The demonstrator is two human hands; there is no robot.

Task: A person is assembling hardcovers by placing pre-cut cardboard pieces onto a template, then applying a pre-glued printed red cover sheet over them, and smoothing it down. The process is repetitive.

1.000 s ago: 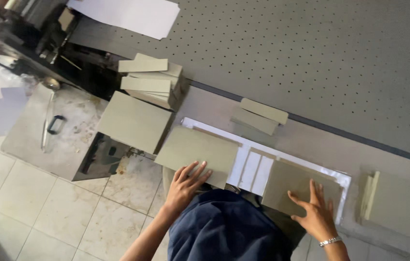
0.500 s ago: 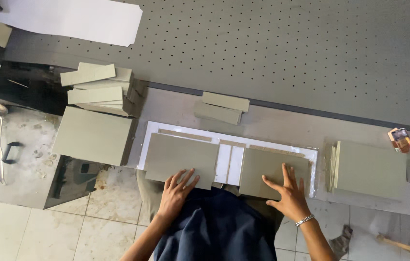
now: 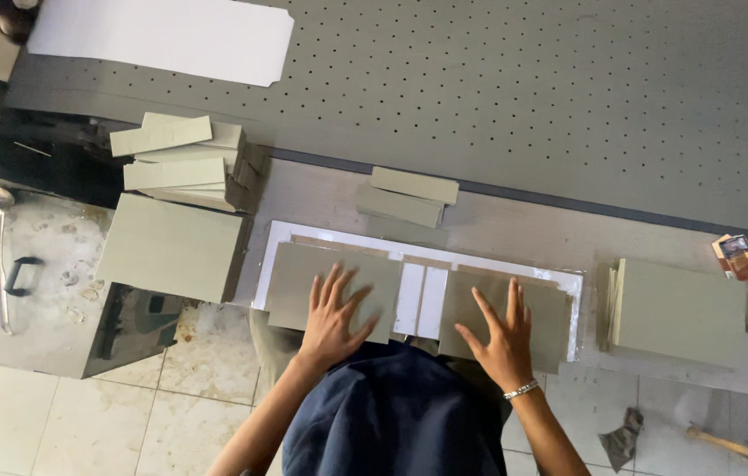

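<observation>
My left hand (image 3: pixel 336 315) lies flat with fingers spread on the left grey board (image 3: pixel 299 278). My right hand (image 3: pixel 501 335), a bracelet on its wrist, presses flat on the right grey board (image 3: pixel 543 304). Both boards rest on a white sheet (image 3: pixel 420 295) at the near edge of the table, with narrow strips showing in the gap between them. Neither hand grips anything.
A stack of grey boards (image 3: pixel 678 310) sits at the right, another large stack (image 3: pixel 171 247) at the left with narrow strips (image 3: pixel 176 159) piled behind it. Two strips (image 3: pixel 407 196) lie behind the sheet. White paper (image 3: pixel 158 37) lies on the perforated grey surface (image 3: pixel 524 88). Tiled floor below.
The view has shifted so the sheet and boards sit centred. Both hands have slid further onto the two boards, which now lie squarer and closer together on the white sheet.
</observation>
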